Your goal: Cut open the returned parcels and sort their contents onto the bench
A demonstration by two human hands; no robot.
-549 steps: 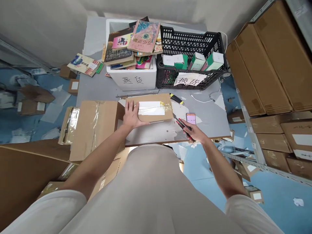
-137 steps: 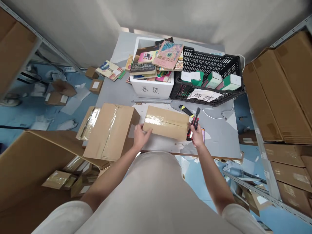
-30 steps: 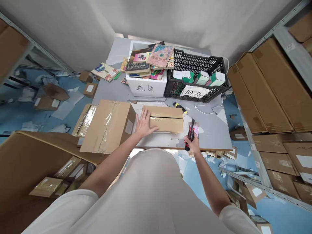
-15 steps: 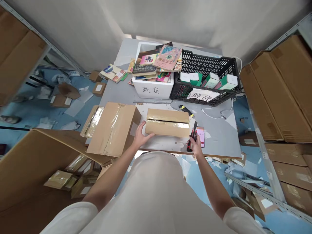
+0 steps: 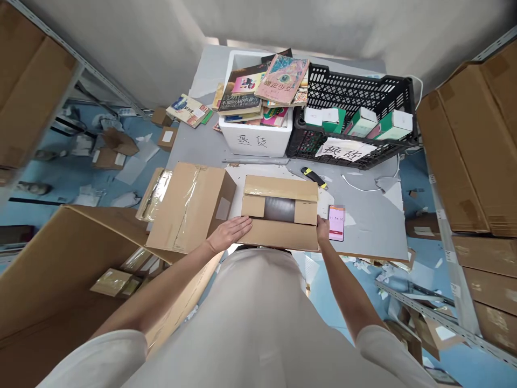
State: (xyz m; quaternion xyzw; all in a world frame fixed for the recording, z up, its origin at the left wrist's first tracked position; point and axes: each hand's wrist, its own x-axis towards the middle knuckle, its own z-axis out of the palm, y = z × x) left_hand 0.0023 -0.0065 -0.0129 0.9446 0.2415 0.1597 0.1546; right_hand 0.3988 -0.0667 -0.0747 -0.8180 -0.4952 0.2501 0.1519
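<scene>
A cardboard box [image 5: 283, 237] lies across the table front before me, its long top flaps parted. Between the short end flaps shows something dark and smooth [image 5: 279, 209]; I cannot tell what it is. My left hand [image 5: 232, 231] rests on the near flap's left end, fingers stretched out and close together. At the right end of that flap is my right hand [image 5: 322, 229], closed at the edge with most fingers hidden. The red and black utility knife is out of sight. A larger taped carton [image 5: 191, 207] stands to the left of the box.
Behind the box stand a white bin [image 5: 256, 141] heaped with books and a black crate [image 5: 355, 153] holding small boxes. A yellow-black cutter [image 5: 314, 177] and a lit phone [image 5: 336, 223] lie on the right. A big open carton [image 5: 40, 264] stands at lower left.
The box's top flaps have opened, the near one folded toward me. My left hand moved from the box's side onto that flap. My right hand moved to its right edge, the knife no longer showing.
</scene>
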